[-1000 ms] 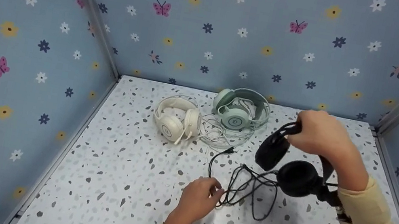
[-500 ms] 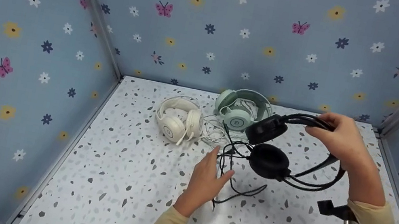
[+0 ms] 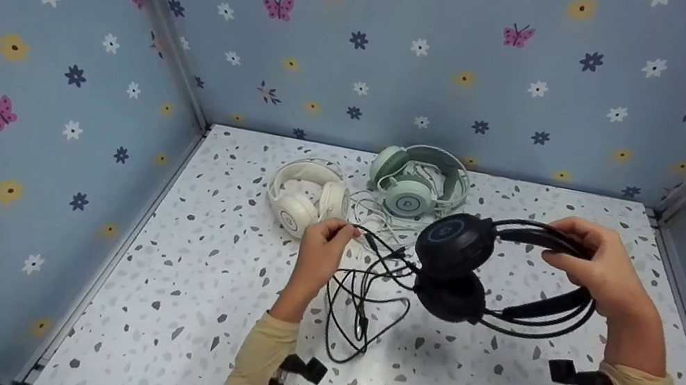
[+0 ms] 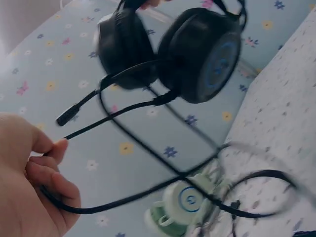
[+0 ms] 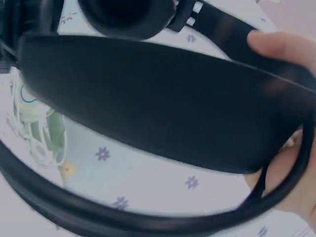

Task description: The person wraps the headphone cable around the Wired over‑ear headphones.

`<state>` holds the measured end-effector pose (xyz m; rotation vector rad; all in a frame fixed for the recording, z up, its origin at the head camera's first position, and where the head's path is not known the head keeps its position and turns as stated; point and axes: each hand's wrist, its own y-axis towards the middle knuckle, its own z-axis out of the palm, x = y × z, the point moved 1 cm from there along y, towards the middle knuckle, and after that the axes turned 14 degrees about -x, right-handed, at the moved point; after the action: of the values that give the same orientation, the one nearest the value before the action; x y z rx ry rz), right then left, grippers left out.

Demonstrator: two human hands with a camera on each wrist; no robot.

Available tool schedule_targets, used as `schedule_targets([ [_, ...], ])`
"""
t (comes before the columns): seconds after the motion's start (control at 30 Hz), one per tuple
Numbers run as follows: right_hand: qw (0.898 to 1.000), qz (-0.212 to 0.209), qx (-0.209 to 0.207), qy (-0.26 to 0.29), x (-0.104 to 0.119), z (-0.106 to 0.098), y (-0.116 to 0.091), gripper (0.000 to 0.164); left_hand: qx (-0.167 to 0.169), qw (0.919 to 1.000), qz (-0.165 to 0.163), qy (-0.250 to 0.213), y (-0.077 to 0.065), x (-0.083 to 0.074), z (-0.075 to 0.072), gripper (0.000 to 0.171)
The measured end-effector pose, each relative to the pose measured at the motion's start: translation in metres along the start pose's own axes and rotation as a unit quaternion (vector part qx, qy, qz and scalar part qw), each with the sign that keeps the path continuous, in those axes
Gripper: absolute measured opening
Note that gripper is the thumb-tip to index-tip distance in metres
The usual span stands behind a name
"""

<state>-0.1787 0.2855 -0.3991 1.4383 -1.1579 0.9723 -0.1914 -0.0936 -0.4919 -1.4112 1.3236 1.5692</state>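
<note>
A black headset [image 3: 457, 248] with a thin mic boom [image 4: 69, 114] hangs over the table, its ear cups pointing left in the head view. My right hand [image 3: 604, 270] grips its headband [image 5: 148, 103] at the top of the arch. My left hand [image 3: 322, 249] pinches the black cable [image 4: 106, 118] a little way from the ear cup, between thumb and fingers. The cable passes behind those fingers and comes out below them in the left wrist view. More loops of it [image 3: 361, 347] dangle beneath, partly over the white cables behind.
A cream headset [image 3: 293, 212] lies at the back, just beyond my left hand. To its right sits a pale green headset [image 3: 408, 200] near the back wall. Their light cables [image 3: 375, 209] tangle between them. Flower-patterned panels [image 3: 368, 49] enclose the speckled table [image 3: 189, 306].
The black headset has turned so its ear cups face left and its headband right. My left hand has moved up and forward and now pinches the cable, lifting its loops.
</note>
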Motion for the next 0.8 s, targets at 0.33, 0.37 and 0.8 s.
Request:
schedule_targets([
  [0.33,0.958,-0.030,0.028,0.285,-0.031,-0.002,-0.011,0.028,-0.077,0.9732,0.094,0.195,0.012,0.029,-0.006,0.012],
  [0.37,0.953,-0.029,0.026,0.301,-0.032,0.000,-0.012,0.028,-0.091,0.9684,0.116,0.201,0.005,0.030,-0.002,0.013],
  [0.8,0.964,-0.006,-0.122,0.237,-0.024,0.028,-0.029,0.026,-0.117,0.8744,0.329,0.337,-0.085,0.006,0.038,0.033],
])
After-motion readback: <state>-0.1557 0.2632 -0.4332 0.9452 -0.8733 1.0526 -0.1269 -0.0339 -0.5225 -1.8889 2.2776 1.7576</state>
